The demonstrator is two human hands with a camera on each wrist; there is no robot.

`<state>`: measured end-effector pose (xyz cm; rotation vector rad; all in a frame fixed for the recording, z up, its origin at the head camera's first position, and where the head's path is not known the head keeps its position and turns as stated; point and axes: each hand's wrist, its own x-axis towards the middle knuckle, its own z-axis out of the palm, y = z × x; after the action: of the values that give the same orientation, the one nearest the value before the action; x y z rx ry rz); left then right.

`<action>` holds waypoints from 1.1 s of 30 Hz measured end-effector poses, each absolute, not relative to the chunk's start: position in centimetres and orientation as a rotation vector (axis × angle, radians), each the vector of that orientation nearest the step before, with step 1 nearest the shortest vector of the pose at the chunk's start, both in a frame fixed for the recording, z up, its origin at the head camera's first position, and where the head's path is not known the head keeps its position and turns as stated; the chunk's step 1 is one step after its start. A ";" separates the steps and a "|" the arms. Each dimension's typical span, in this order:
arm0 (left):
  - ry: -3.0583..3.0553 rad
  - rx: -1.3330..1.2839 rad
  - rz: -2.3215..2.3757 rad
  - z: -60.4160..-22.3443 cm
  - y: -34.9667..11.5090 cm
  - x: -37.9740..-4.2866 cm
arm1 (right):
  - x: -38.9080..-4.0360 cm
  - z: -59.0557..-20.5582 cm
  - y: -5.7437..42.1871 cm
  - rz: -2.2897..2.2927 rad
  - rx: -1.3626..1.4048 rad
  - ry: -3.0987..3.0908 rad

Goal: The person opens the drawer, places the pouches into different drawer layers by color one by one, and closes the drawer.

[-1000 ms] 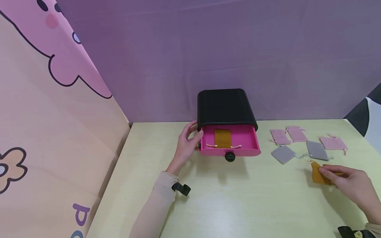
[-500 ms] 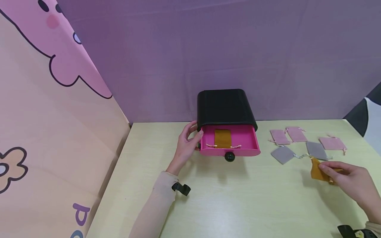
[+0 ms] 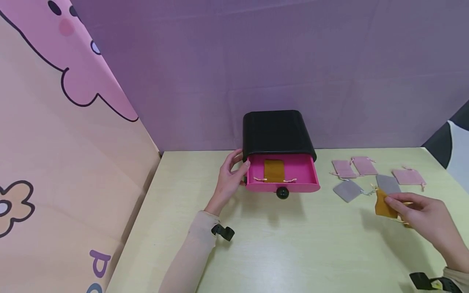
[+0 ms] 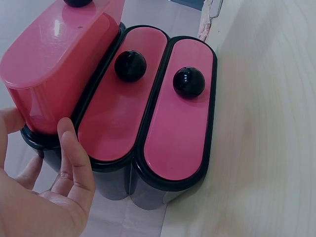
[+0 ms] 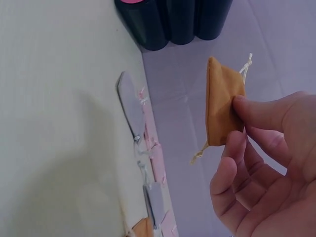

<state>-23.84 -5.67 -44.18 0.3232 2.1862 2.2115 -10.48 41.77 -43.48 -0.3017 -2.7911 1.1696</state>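
My right hand [image 3: 421, 213] pinches a mustard drawstring pouch [image 5: 223, 106] between thumb and fingertips, held up over the table with its cream cords hanging loose. Partly hidden under that hand lies another mustard pouch [image 5: 143, 228]. At the black cabinet [image 3: 278, 130], my left hand [image 3: 230, 179] rests against the left side, its thumb by the corner of the pulled-out top drawer [image 3: 304, 171]. This pink drawer holds a flat mustard pouch [image 3: 274, 171]. Two lower drawers [image 4: 121, 108], pink with black knobs, are pushed in, as the left wrist view shows.
Grey pouches [image 3: 347, 190] and pink pouches [image 3: 408, 176] lie flat at the table's right side. A purple cloth wall [image 3: 278, 61] stands behind the cabinet, and a patterned panel [image 3: 73, 162] borders the table [image 3: 293, 252] on the left.
My right hand has moved a little left and up with the mustard pouch, which now overlaps a grey pouch in the head view. The left hand and drawer have stayed put.
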 end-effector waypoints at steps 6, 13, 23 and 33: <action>2.193 0.322 2.208 -44.1 -5.6 -23.9 | -10.8 -42.8 41.3 1.150 -0.295 -2.785; 2.201 0.317 2.204 -44.1 -5.6 -23.9 | -11.2 -42.3 40.6 1.135 -0.278 -2.791; 2.194 0.310 2.213 -44.1 -5.6 -23.9 | -11.7 -41.8 39.8 1.095 -0.209 -2.757; 2.196 0.315 2.209 -44.2 -5.6 -24.0 | -12.1 -41.3 39.1 1.160 -0.161 -2.747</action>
<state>-23.97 -5.63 -44.25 0.3147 2.1955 2.2094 -12.06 39.05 -41.34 -0.1607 -2.7468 1.1600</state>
